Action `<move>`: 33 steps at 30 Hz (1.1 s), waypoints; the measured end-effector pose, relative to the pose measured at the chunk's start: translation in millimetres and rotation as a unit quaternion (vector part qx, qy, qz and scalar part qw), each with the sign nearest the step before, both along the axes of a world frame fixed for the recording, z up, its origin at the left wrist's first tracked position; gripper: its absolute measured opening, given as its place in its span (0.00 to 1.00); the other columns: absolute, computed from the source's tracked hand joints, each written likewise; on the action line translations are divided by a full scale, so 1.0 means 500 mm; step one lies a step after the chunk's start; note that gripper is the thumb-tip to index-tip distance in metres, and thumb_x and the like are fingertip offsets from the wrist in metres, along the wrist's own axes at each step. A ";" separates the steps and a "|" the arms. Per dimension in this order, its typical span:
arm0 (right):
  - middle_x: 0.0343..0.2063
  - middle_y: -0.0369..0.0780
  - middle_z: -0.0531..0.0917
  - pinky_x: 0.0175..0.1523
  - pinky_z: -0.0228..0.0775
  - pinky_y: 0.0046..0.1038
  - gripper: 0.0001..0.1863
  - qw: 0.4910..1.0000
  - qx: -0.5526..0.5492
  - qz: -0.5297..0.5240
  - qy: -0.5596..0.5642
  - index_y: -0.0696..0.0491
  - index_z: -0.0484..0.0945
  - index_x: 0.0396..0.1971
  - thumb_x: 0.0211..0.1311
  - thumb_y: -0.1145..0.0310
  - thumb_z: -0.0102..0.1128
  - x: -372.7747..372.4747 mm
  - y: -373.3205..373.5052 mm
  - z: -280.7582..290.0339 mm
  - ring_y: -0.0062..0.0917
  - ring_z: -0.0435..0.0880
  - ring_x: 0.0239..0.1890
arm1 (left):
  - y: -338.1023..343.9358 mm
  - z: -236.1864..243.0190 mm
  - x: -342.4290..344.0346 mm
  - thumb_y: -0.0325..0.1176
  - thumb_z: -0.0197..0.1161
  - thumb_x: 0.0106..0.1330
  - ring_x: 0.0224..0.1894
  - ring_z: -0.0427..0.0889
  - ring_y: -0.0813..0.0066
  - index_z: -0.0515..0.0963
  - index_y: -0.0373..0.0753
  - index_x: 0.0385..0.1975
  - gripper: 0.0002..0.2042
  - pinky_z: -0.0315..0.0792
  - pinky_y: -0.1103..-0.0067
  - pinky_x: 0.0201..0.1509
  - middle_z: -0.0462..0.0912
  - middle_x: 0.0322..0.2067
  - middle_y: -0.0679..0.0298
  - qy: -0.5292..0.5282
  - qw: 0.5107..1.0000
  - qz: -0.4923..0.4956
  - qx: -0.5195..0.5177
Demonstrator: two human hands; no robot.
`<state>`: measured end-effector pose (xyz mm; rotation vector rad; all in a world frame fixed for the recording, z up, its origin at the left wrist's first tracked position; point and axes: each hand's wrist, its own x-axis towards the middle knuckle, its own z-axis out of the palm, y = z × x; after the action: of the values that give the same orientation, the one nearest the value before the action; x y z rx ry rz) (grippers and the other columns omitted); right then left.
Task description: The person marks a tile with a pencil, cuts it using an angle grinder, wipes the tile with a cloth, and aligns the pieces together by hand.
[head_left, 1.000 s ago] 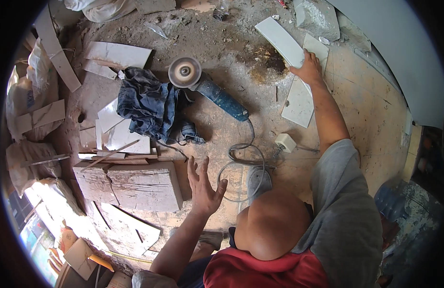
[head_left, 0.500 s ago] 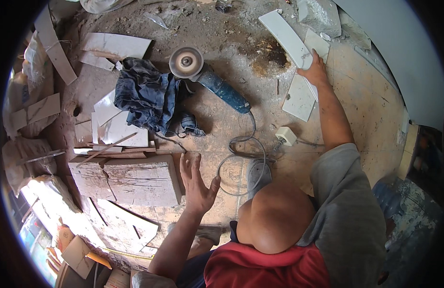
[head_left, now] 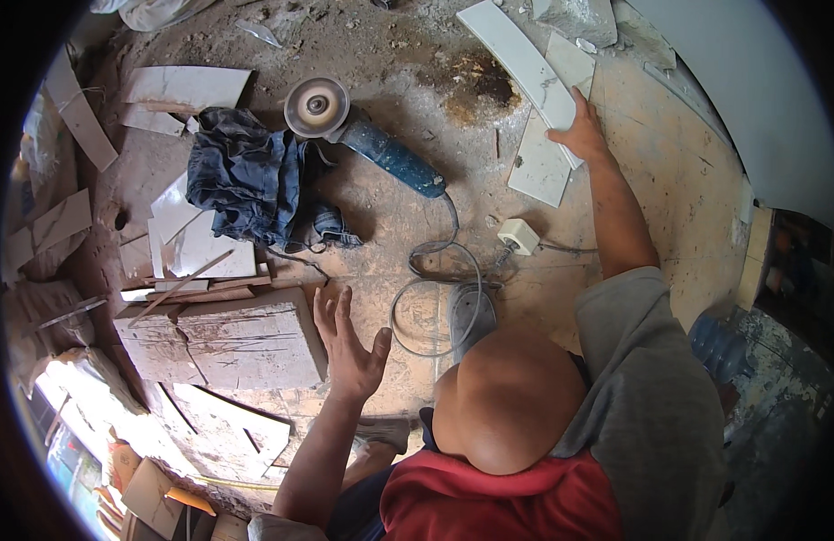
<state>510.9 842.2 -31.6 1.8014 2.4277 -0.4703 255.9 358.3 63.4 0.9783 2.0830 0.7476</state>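
My right hand (head_left: 583,135) reaches out to the far right, its thumb and fingers around the near end of a long white tile strip (head_left: 525,68). Under and beside that strip lie another white tile piece (head_left: 540,167) and a marbled offcut (head_left: 572,63). With fingers spread and nothing in them, my left hand (head_left: 351,347) hovers just right of a thick, scored pale block (head_left: 232,338). Farther off, a blue angle grinder (head_left: 394,158) rests on the floor, its round disc toward the far left.
Dark blue crumpled cloth (head_left: 250,176) lies left of the grinder. The grinder's grey cable (head_left: 478,270) loops near my shoe (head_left: 472,311) to a white socket block (head_left: 519,236). Broken tiles (head_left: 187,86) litter the left side. A clear blue bottle (head_left: 719,347) is at right.
The whole view has shifted slightly, so the floor things appear farther left and up. My right hand has settled around the tile strip's near end. My left hand remains spread beside the block.
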 end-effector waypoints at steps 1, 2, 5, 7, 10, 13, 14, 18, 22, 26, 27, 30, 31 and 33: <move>0.64 0.52 0.65 0.70 0.61 0.41 0.61 1.000 -0.015 -0.003 0.001 0.45 0.48 0.74 0.39 0.62 0.78 0.012 -0.005 0.004 0.47 0.65 0.67 | -0.003 0.000 0.000 0.54 0.61 0.66 0.69 0.54 0.36 0.55 0.38 0.71 0.40 0.53 0.53 0.72 0.42 0.70 0.38 0.004 1.000 -0.003 -0.001; 0.64 0.52 0.65 0.70 0.61 0.41 0.61 1.000 -0.016 -0.012 -0.007 0.45 0.48 0.74 0.39 0.62 0.78 0.026 -0.011 0.007 0.47 0.65 0.67 | -0.007 -0.001 0.000 0.53 0.61 0.66 0.69 0.55 0.34 0.55 0.39 0.71 0.39 0.55 0.52 0.72 0.41 0.70 0.37 0.007 1.000 -0.001 0.000; 0.65 0.52 0.63 0.70 0.60 0.41 0.61 0.999 -0.044 -0.019 -0.021 0.44 0.47 0.74 0.39 0.64 0.78 0.063 -0.027 0.016 0.47 0.65 0.67 | -0.017 -0.004 0.002 0.55 0.61 0.66 0.69 0.56 0.34 0.55 0.39 0.71 0.40 0.55 0.52 0.72 0.41 0.70 0.37 0.008 1.000 -0.009 0.000; 0.64 0.52 0.65 0.70 0.61 0.40 0.60 0.998 -0.058 -0.016 -0.031 0.45 0.48 0.74 0.40 0.65 0.77 0.079 -0.035 0.020 0.46 0.65 0.67 | -0.020 -0.005 0.003 0.55 0.62 0.65 0.68 0.56 0.35 0.56 0.38 0.71 0.40 0.55 0.53 0.71 0.42 0.70 0.37 0.008 1.000 -0.019 -0.003; 0.63 0.52 0.67 0.69 0.62 0.40 0.58 0.999 -0.053 -0.002 -0.012 0.45 0.50 0.73 0.40 0.65 0.76 0.084 -0.040 0.025 0.46 0.67 0.66 | -0.020 -0.008 -0.001 0.55 0.62 0.64 0.68 0.57 0.37 0.56 0.37 0.70 0.41 0.55 0.54 0.71 0.43 0.70 0.38 0.015 0.999 -0.028 0.002; 0.62 0.52 0.68 0.68 0.64 0.39 0.56 0.997 -0.071 -0.015 0.002 0.46 0.53 0.73 0.40 0.66 0.76 0.082 -0.042 0.031 0.46 0.68 0.65 | -0.022 -0.006 -0.006 0.55 0.62 0.65 0.68 0.57 0.35 0.55 0.38 0.71 0.40 0.56 0.53 0.71 0.42 0.70 0.37 0.017 0.999 -0.030 -0.003; 0.62 0.52 0.68 0.68 0.64 0.39 0.56 0.997 -0.070 -0.019 -0.008 0.46 0.53 0.73 0.40 0.66 0.76 0.083 -0.044 0.032 0.46 0.68 0.65 | -0.023 -0.005 -0.008 0.55 0.61 0.66 0.68 0.57 0.34 0.55 0.39 0.71 0.40 0.57 0.53 0.71 0.41 0.71 0.37 0.012 1.000 -0.022 -0.008; 0.62 0.52 0.68 0.67 0.65 0.40 0.55 0.999 -0.044 0.000 -0.016 0.45 0.53 0.72 0.41 0.66 0.75 0.087 -0.049 0.029 0.46 0.69 0.64 | -0.028 -0.008 -0.010 0.52 0.62 0.66 0.67 0.58 0.34 0.54 0.39 0.71 0.40 0.58 0.52 0.70 0.41 0.71 0.37 0.018 1.000 -0.020 -0.003; 0.62 0.53 0.68 0.67 0.65 0.40 0.55 0.998 -0.054 -0.004 -0.006 0.45 0.53 0.73 0.42 0.66 0.75 0.096 -0.052 0.021 0.46 0.70 0.63 | -0.036 -0.010 -0.006 0.49 0.64 0.65 0.66 0.60 0.34 0.54 0.39 0.71 0.39 0.59 0.53 0.69 0.41 0.71 0.38 0.009 1.000 -0.023 -0.004; 0.62 0.53 0.67 0.68 0.64 0.40 0.56 0.996 -0.082 -0.022 -0.012 0.46 0.52 0.73 0.41 0.64 0.76 0.096 -0.051 0.019 0.46 0.69 0.64 | -0.041 -0.013 -0.009 0.48 0.65 0.64 0.66 0.60 0.34 0.55 0.39 0.71 0.39 0.59 0.54 0.69 0.42 0.71 0.38 -0.010 1.000 -0.020 -0.006; 0.63 0.53 0.67 0.68 0.63 0.40 0.57 0.999 -0.038 -0.003 -0.031 0.47 0.52 0.73 0.41 0.62 0.76 0.087 -0.046 0.016 0.46 0.69 0.65 | -0.042 -0.015 -0.011 0.48 0.65 0.64 0.66 0.60 0.34 0.55 0.39 0.71 0.39 0.59 0.54 0.69 0.42 0.71 0.38 -0.003 1.000 -0.023 -0.007; 0.64 0.53 0.66 0.70 0.61 0.40 0.58 0.999 0.022 0.027 -0.035 0.48 0.52 0.73 0.41 0.58 0.77 0.027 -0.009 0.005 0.47 0.67 0.66 | -0.042 -0.019 -0.014 0.48 0.65 0.64 0.66 0.60 0.35 0.55 0.38 0.71 0.39 0.59 0.54 0.69 0.42 0.71 0.37 -0.003 0.999 -0.032 -0.012; 0.65 0.53 0.66 0.70 0.60 0.41 0.59 0.998 0.039 0.041 -0.015 0.49 0.51 0.73 0.41 0.56 0.77 -0.006 0.013 -0.002 0.47 0.66 0.67 | -0.041 -0.021 -0.015 0.48 0.64 0.64 0.66 0.60 0.35 0.55 0.38 0.71 0.39 0.59 0.54 0.70 0.42 0.70 0.37 0.003 0.999 -0.038 -0.010; 0.66 0.54 0.65 0.70 0.60 0.42 0.59 0.997 0.043 0.059 0.023 0.51 0.51 0.73 0.42 0.53 0.77 -0.086 0.061 -0.017 0.47 0.65 0.68 | -0.036 -0.025 -0.016 0.48 0.64 0.64 0.66 0.59 0.35 0.55 0.38 0.71 0.39 0.58 0.54 0.70 0.42 0.70 0.37 0.010 0.999 -0.043 -0.011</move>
<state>467.8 872.8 -40.3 1.6824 2.6072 -0.4065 247.9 340.3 50.7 1.0600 2.0481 0.6716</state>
